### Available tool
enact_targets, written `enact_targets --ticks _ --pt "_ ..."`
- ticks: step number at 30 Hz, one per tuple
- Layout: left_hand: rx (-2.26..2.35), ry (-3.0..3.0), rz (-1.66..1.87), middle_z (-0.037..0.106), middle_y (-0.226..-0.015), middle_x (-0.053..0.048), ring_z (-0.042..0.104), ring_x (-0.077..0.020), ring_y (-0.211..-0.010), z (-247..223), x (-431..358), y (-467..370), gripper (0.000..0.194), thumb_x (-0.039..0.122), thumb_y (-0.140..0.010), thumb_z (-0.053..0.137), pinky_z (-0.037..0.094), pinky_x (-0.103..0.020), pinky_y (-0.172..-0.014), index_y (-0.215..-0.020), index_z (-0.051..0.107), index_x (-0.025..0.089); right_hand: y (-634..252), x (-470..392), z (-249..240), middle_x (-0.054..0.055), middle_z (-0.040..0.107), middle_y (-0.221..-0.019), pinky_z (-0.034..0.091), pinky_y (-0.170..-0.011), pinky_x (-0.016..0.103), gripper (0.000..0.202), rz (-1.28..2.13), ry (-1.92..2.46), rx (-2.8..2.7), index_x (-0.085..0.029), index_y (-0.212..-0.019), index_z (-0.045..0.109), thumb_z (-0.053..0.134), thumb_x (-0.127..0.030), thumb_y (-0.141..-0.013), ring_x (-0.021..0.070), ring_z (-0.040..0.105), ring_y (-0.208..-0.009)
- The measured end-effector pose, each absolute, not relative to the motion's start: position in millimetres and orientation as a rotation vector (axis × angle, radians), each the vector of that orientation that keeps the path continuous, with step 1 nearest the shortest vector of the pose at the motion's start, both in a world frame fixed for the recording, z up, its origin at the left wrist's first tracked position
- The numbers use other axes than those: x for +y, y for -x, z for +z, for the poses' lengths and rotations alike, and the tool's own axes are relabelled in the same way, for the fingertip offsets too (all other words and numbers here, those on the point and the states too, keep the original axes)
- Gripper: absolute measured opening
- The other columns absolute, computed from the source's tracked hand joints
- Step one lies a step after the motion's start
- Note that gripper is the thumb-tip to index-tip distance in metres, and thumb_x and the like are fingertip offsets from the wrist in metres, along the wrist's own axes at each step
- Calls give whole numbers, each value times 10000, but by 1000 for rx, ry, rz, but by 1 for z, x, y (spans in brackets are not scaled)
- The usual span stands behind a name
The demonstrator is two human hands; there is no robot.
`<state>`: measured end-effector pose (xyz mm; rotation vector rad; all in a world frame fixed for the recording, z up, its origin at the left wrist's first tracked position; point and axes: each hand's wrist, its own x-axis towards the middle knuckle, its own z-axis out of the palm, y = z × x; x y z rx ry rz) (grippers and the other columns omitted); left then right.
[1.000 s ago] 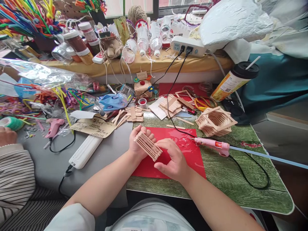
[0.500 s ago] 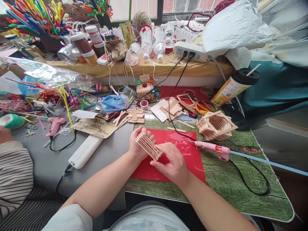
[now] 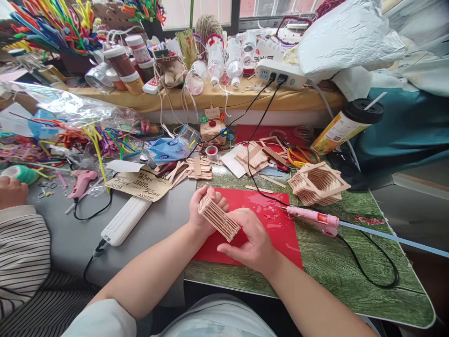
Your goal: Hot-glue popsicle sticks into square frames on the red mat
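A bundle of wooden craft sticks [image 3: 219,217], layered edge to edge, is held tilted above a red sheet [image 3: 280,238]. My left hand [image 3: 203,213] wraps its fingers round the upper left end of the bundle. At the lower right end is my right hand [image 3: 254,243], its thumb spread well away and its fingers against or just behind the sticks; their tips are hidden. To the right, a pink hot glue gun [image 3: 312,216] with a long glue stick lies with its nozzle over the red sheet. Behind it sits a many-sided frame of stacked craft sticks [image 3: 319,184].
Loose craft sticks [image 3: 199,168] and a sandpaper sheet [image 3: 140,185] lie behind and left. A white power strip [image 3: 126,222] rests on the grey surface. A lidded cup [image 3: 345,126] leans at the back right. At far left is another person's hand [image 3: 12,192] near green tape [image 3: 23,174].
My right thumb has moved away from the bundle and the hand has opened wider. The bundle's lower right end shows more. My left hand keeps its hold.
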<state>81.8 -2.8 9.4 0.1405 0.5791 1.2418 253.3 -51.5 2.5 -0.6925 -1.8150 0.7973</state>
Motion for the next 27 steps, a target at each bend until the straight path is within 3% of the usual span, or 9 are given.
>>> enact_targets --ticks 4,15,23,27 --pt "613 -129 1256 212 -480 42 286 -107 -426 12 -4 -82 567 383 -1051 446 233 -267 -492 -529 523 178 -254 -52 3 76 775 -1097 610 -911 495 388 730 718 -1858 -292 -1303 673 775 -226 -934 287 724 -1000" --pt "602 -190 1242 202 -480 42 237 -97 -441 9 -3 -82 541 337 -1037 439 236 -273 -505 -537 562 172 -256 -54 7 89 775 -1124 615 -915 480 416 703 712 -1867 -262 -1308 666 784 -206 -913 287 722 -1005" --pt "587 -190 1236 202 -485 46 247 -93 -437 7 -5 -82 535 350 -1044 451 239 -263 -500 -552 561 171 -255 -51 2 63 750 -1016 575 -897 459 405 836 694 -1819 -257 -1135 680 897 -459 -859 269 684 -954" --pt "555 -209 1220 207 -479 44 267 -96 -429 6 -4 -82 547 350 -1043 434 233 -264 -492 -549 581 168 -256 -51 7 73 742 -985 545 -874 452 408 910 672 -1774 -240 -1104 693 762 -607 -940 264 664 -935"
